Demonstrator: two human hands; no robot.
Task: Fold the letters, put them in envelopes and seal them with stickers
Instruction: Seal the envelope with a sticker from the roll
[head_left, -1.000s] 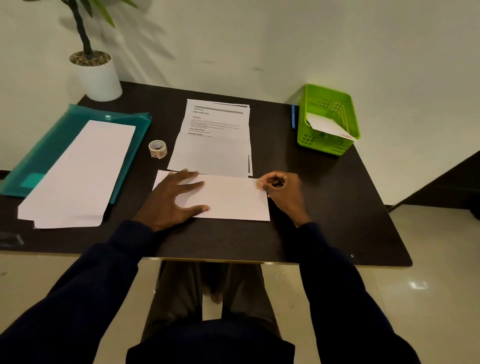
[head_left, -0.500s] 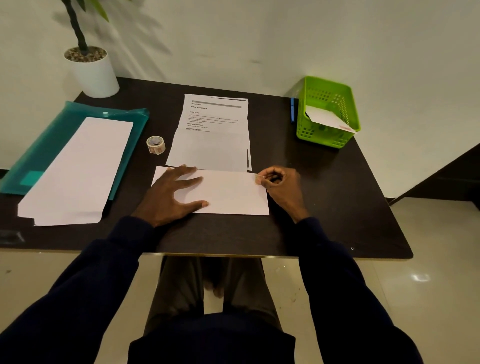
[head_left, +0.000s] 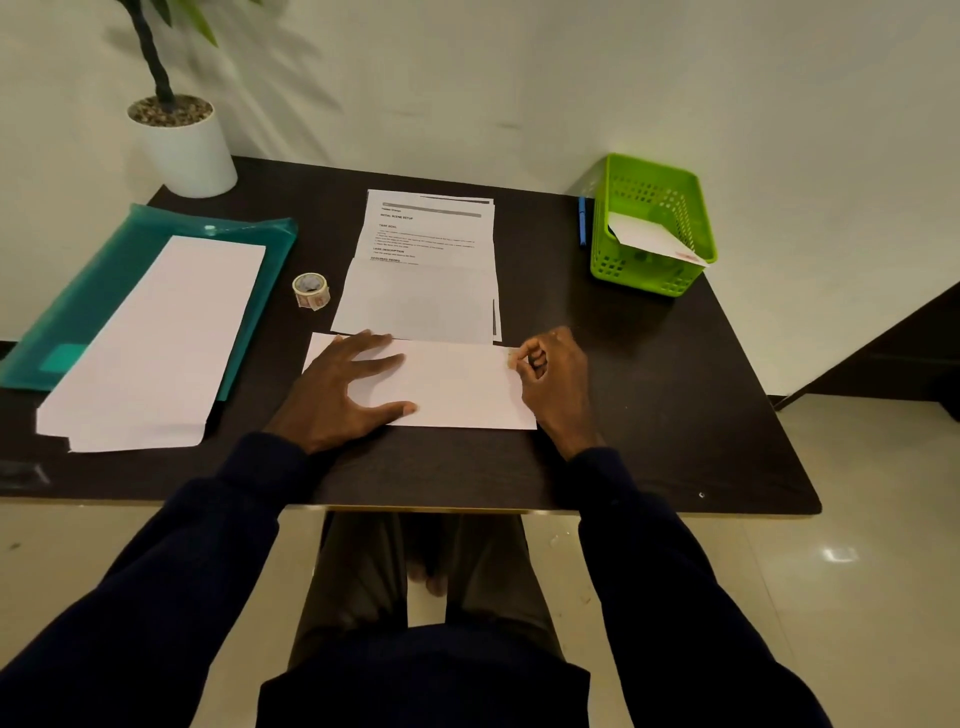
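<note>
**Item 1.** Plain white rectangular paper envelope (head_left: 457, 389). It lies flat on the dark brown surface (head_left: 649, 395), long side across, just in front of us. Its far edge meets the near edge of the stack of printed white letters (head_left: 426, 270).

**Item 2.** Left hand (head_left: 343, 389). The fingers are spread and straight, and the palm presses down on the left half of the envelope. It grips nothing.

**Item 3.** Right hand (head_left: 550, 374). The fingers are curled at the envelope's right end, with the tips pinching what we take for a small tan sticker (head_left: 511, 358). The piece is too small for us to be sure, and we cannot tell whether it already touches the paper.

**Item 4.** Small roll of patterned stickers (head_left: 310, 291). It stands apart on the surface, to the left of the letters.

**Item 5.** Lime-green perforated plastic basket (head_left: 639, 275), at the far right. One white envelope (head_left: 654, 239) leans inside it, which we judge to be a finished piece.

**Item 6.** Pile of blank white envelopes (head_left: 156, 338), resting on a teal plastic folder (head_left: 104, 270) at the left.

**Step in hand, as we judge it:** sealing the right-end flap.

**Handling notes:**
- We hold the left palm firm so that the envelope cannot slide or rotate.
- We set the sticker so that it straddles the flap edge, half on the flap and half on the body.
- We lay one edge down first, then rub outward with a fingertip to clear wrinkles.
- The adhesive may cling to the fingers, so we peel the fingers away low and sideways, not upward.
- We let go with the left hand only once the seal holds.
</note>
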